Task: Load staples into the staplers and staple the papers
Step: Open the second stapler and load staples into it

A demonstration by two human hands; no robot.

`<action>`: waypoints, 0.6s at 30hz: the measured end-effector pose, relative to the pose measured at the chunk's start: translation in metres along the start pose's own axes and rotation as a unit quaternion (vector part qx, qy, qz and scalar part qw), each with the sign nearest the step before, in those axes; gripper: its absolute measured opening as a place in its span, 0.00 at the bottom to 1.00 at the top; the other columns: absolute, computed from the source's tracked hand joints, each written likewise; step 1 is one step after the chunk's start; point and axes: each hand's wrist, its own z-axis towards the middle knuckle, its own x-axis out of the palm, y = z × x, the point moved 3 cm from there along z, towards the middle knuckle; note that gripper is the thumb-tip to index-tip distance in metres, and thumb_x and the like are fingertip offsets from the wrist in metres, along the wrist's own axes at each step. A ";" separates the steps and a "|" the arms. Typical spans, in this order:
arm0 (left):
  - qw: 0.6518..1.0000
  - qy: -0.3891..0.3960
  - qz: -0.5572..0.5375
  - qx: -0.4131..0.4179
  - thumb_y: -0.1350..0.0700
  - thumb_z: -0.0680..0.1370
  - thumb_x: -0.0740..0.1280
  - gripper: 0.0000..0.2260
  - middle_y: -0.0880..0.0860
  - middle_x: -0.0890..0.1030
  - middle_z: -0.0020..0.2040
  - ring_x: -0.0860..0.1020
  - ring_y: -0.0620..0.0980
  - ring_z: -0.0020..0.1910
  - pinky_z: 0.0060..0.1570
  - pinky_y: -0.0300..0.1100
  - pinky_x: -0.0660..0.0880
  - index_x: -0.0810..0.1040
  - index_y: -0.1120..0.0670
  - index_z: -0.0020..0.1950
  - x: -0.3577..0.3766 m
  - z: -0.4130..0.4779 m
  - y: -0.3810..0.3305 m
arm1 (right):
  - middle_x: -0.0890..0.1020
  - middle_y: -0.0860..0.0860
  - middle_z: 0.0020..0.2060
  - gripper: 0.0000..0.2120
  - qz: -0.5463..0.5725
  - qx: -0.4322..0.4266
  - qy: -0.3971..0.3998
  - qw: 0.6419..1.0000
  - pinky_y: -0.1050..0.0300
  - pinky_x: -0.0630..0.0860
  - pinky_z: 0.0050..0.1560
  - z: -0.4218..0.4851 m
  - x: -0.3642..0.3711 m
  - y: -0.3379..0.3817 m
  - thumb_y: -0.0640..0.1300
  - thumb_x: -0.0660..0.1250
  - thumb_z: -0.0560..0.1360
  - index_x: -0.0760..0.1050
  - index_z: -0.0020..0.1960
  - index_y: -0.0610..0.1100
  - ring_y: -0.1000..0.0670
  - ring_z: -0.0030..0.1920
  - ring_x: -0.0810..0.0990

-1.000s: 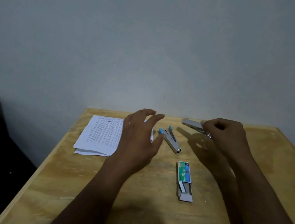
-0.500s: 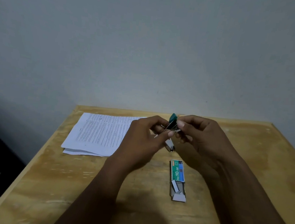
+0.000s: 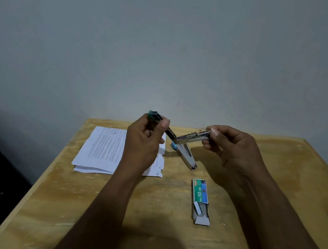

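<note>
A small metal stapler with a green end (image 3: 179, 138) is held above the table, swung open into a V. My left hand (image 3: 147, 140) grips its green-tipped arm and my right hand (image 3: 228, 146) pinches the other metal arm. Below it a second stapler with a blue end (image 3: 186, 156) lies on the table. A green and blue staple box (image 3: 200, 197) lies in front, its near end open. A stack of printed papers (image 3: 105, 149) lies to the left, partly hidden by my left hand.
The wooden table (image 3: 112, 209) stands against a plain grey wall. Its left edge drops to a dark floor. A dark object shows at the far left edge of the view.
Both hands came together on the green stapler and then pulled apart, swinging it open. One second ago my right hand alone held it and my left hand hovered open.
</note>
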 end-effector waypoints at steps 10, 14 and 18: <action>0.960 0.049 0.221 0.166 0.52 0.77 0.74 0.22 0.47 0.79 0.63 0.77 0.45 0.60 0.56 0.40 0.75 0.75 0.46 0.69 0.002 -0.008 -0.001 | 0.85 0.41 0.40 0.13 0.034 0.003 -0.025 0.999 0.53 0.84 0.49 0.004 -0.007 -0.003 0.41 0.73 0.70 0.84 0.52 0.38 0.45 0.40 0.83; 0.934 0.133 0.271 0.191 0.54 0.80 0.71 0.12 0.45 0.80 0.56 0.78 0.44 0.54 0.54 0.42 0.80 0.81 0.48 0.64 0.024 -0.022 0.001 | 0.86 0.41 0.42 0.11 0.006 0.007 0.017 1.000 0.55 0.83 0.47 0.002 0.005 -0.009 0.40 0.71 0.72 0.84 0.52 0.38 0.45 0.40 0.84; 0.937 0.119 0.263 0.197 0.58 0.80 0.70 0.11 0.47 0.80 0.53 0.78 0.44 0.51 0.48 0.31 0.75 0.83 0.50 0.62 0.022 -0.020 0.002 | 0.86 0.40 0.44 0.08 0.020 0.022 0.033 0.999 0.57 0.83 0.46 0.000 0.012 -0.016 0.38 0.69 0.75 0.83 0.52 0.37 0.45 0.41 0.84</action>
